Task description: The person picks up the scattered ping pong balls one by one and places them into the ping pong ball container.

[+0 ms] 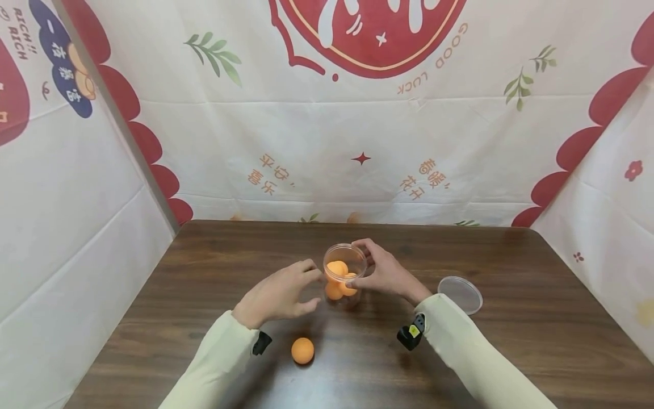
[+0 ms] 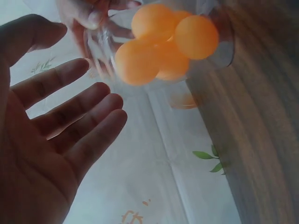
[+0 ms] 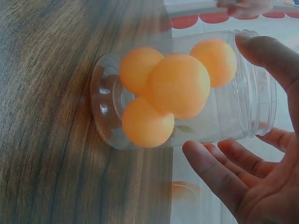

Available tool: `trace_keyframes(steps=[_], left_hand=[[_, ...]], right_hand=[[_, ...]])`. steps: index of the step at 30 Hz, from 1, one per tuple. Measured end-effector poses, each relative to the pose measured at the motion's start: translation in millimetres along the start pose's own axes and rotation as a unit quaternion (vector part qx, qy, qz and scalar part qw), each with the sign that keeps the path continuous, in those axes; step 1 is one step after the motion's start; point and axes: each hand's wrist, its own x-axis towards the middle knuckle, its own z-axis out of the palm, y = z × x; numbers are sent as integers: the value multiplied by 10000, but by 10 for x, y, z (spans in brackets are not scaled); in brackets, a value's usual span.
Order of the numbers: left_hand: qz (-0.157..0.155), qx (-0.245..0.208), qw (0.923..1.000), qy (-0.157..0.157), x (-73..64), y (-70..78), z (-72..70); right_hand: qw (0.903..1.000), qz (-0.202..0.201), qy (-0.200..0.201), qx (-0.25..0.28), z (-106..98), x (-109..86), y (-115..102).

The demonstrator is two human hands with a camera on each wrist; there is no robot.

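A clear plastic jar (image 1: 356, 262) with a threaded neck stands on the table, holding several orange ping-pong balls (image 3: 179, 86). My right hand (image 1: 384, 270) grips the jar near its neck, thumb on one side and fingers on the other. To the jar's left is my left hand (image 1: 284, 292), its fingers relaxed and spread apart; in the left wrist view nothing lies in that palm. One loose orange ping-pong ball (image 1: 302, 351) rests on the table, nearer to me than the left hand.
A round clear lid (image 1: 461, 295) lies flat to the right of my right wrist. The brown wooden table (image 1: 204, 267) ends at the back against a printed white cloth (image 1: 327, 130), and more cloth hangs on both sides.
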Motion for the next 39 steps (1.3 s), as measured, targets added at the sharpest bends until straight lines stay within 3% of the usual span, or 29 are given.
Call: trace_keyframes(steps=[11, 20, 27, 34, 39], left_hand=[[-112, 3, 9964, -836, -202, 188, 263], [-89, -83, 9955, -942, -364, 233, 465], [-75, 140, 9961, -871, -465, 276, 509], [-139, -18, 9946, -1027, -501, 288, 572], [-28, 210, 9946, -1017, -514, 281, 605]], right_hand=[[10000, -38, 17, -14, 1, -6, -25], [10000, 58, 33, -35, 7, -13, -12], [10000, 57, 39, 12, 3, -16, -2], [10000, 71, 57, -22, -1, -15, 17], [10000, 74, 52, 43, -4, -18, 17]])
